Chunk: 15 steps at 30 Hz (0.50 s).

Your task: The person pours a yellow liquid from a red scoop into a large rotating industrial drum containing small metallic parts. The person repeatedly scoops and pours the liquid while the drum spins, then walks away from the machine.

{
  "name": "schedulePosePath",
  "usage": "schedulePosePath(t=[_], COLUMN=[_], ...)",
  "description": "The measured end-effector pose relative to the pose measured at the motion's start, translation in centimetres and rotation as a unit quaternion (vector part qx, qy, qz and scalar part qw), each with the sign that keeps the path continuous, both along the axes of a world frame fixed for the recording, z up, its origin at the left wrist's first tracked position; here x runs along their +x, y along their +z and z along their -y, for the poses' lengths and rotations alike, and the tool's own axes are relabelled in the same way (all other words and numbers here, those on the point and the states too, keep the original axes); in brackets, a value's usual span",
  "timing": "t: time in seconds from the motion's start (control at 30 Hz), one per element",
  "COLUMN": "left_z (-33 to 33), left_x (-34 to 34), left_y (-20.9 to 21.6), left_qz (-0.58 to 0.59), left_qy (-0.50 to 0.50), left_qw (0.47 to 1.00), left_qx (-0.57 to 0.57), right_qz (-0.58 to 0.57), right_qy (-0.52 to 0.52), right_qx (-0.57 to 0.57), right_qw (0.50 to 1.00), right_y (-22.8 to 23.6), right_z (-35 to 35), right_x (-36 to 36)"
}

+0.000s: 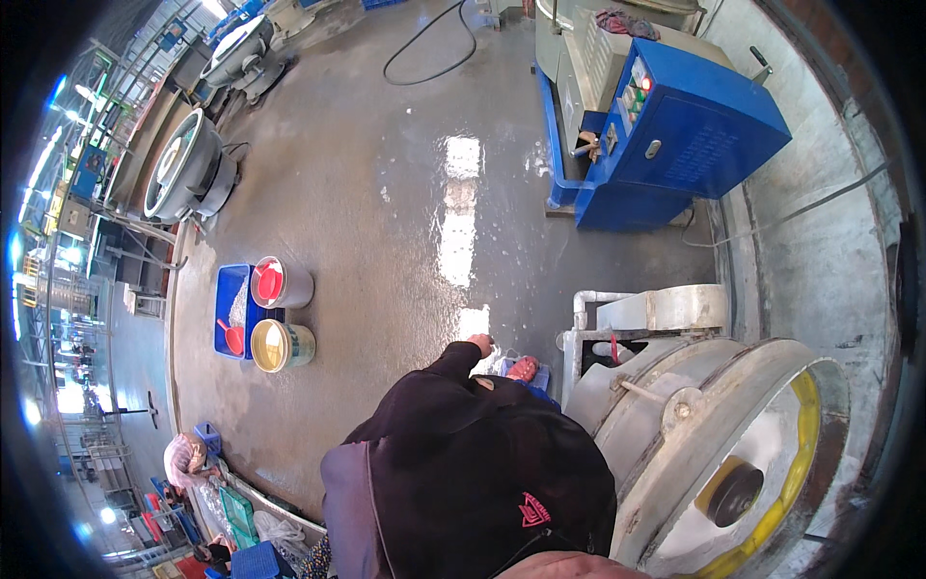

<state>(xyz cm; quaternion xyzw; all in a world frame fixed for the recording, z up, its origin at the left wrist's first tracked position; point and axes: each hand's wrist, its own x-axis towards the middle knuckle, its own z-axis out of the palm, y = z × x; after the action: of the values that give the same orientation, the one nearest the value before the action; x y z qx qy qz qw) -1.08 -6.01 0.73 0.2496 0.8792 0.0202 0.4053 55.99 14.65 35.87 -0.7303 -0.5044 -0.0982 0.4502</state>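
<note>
My left hand (479,344) reaches out of a dark sleeve, low over the wet floor, and is closed on the top of a clear plastic bag (495,361). My right hand (524,368) lies just to its right, over a blue crate (540,378) that holds the bag. My dark jacket hides most of the right hand, so its grip is not visible. Both hands are close to the left side of a round steel sieve machine (675,425).
The sieve's open drum has a yellow rim (805,454). A blue control cabinet (690,130) stands at the back right. To the left sit a blue tray (230,299) with a red scoop, a grey bucket (282,283) and a cream bucket (280,345). A steel mixer (188,166) and a black hose (429,63) lie farther off. Another person (185,454) crouches at lower left.
</note>
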Motion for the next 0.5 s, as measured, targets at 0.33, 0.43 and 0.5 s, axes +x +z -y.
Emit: schedulePosePath(t=[0.33,0.43,0.5], left_z=[0.3,0.4,0.5], left_x=[-0.3,-0.3,-0.3], left_y=[2.0,2.6,2.5], left_qz=[-0.004,0.024,0.040], left_qy=[-0.050,-0.020,0.014], left_qw=[0.998,0.998,0.998], left_qx=[0.049,0.056,0.036], right_qz=[0.004,0.005,0.006], right_qy=[0.009,0.012,0.014], right_qx=[-0.015,-0.019,-0.022], right_qw=[1.000,1.000,1.000], right_y=[-0.4,-0.4,-0.4], right_z=[0.2,0.2,0.3], right_x=[0.0,0.1,0.3])
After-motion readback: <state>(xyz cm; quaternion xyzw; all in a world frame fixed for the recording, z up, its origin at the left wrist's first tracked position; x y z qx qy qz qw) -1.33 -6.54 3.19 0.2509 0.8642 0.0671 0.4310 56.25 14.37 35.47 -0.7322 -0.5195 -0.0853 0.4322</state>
